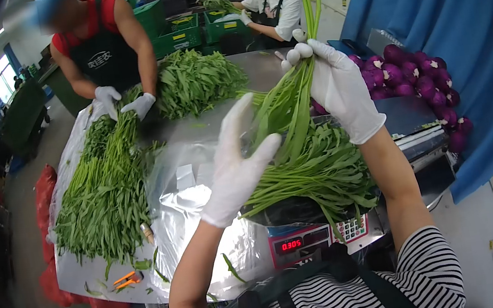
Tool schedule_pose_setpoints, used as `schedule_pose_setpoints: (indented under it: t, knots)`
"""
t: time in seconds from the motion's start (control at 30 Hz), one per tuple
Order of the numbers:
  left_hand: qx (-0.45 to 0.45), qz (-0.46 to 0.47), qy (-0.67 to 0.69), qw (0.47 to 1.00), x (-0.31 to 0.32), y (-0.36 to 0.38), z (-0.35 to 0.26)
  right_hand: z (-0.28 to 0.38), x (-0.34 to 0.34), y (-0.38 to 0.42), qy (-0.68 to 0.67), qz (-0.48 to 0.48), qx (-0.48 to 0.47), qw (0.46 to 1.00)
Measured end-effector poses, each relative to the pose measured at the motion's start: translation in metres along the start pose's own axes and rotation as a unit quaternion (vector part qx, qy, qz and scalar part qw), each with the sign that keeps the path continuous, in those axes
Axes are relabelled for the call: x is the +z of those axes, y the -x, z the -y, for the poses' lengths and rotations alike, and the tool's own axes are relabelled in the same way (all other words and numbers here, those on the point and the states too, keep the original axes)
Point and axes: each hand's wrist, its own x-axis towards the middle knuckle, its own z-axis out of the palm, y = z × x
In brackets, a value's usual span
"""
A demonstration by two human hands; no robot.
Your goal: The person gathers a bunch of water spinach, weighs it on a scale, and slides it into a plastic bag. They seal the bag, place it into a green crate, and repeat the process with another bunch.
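My white-gloved right hand grips slender leafy green stems, partly hiding them. My white-gloved left hand is spread wide, empty.

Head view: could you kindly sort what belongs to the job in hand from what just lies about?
Job, seemingly: the bunch of greens, right hand gripping it, open left hand, piled greens, scale.
Lying about, seemingly: orange tool, purple vegetables, red sacks.

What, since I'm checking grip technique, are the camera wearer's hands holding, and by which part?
The right hand grips what looks like a bunch of water spinach by its stems. The left hand is open and seems to hold nothing.
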Motion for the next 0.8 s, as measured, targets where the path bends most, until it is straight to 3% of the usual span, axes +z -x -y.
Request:
schedule_pose_setpoints:
  t: [0.17, 0.23, 0.37, 0.43, 0.5, 0.53, 0.57, 0.6, 0.63, 0.7, 0.73, 0.8]
  knots:
    - [-0.07, 0.083, 0.162, 0.981, 0.017, 0.015, 0.003, -0.021, 0.017, 0.013, 0.005, -0.065, -0.013, 0.998]
    - [-0.206, 0.172, 0.303, 0.914, 0.02, 0.027, 0.008, -0.027, 0.017, 0.02, 0.008, -0.096, -0.011, 0.995]
    - [-0.266, 0.182, 0.392, 0.862, 0.017, 0.046, -0.001, -0.033, 0.003, 0.024, -0.01, -0.122, 0.052, 0.991]
    - [-0.284, 0.188, 0.376, 0.862, 0.012, 0.056, -0.002, -0.032, 0.002, 0.028, -0.016, -0.126, 0.058, 0.99]
    - [-0.256, 0.082, 0.196, 0.943, 0.011, 0.067, 0.004, -0.034, 0.0, 0.035, -0.024, -0.125, 0.061, 0.99]
    - [-0.252, 0.082, 0.196, 0.944, 0.01, 0.064, 0.006, -0.035, 0.001, 0.038, -0.032, -0.123, 0.064, 0.99]
    - [-0.143, -0.019, 0.074, 0.987, 0.008, 0.061, 0.007, -0.037, 0.006, 0.041, -0.031, -0.119, 0.063, 0.99]
    - [-0.029, -0.121, -0.052, 0.991, 0.006, 0.057, 0.005, -0.041, 0.013, 0.044, -0.013, -0.136, 0.056, 0.989]
    - [-0.027, -0.127, -0.055, 0.99, 0.001, 0.053, 0.002, -0.045, 0.018, 0.047, 0.004, -0.151, 0.051, 0.987]
    - [0.113, -0.08, -0.255, 0.957, -0.014, 0.038, -0.021, -0.054, 0.024, 0.048, 0.007, -0.131, 0.055, 0.99]
    - [0.175, -0.103, -0.289, 0.936, -0.007, 0.033, -0.027, -0.059, 0.032, 0.049, 0.01, -0.128, 0.062, 0.99]
    - [0.168, -0.086, -0.316, 0.93, -0.003, 0.026, -0.026, -0.068, 0.041, 0.052, 0.043, -0.121, 0.073, 0.989]
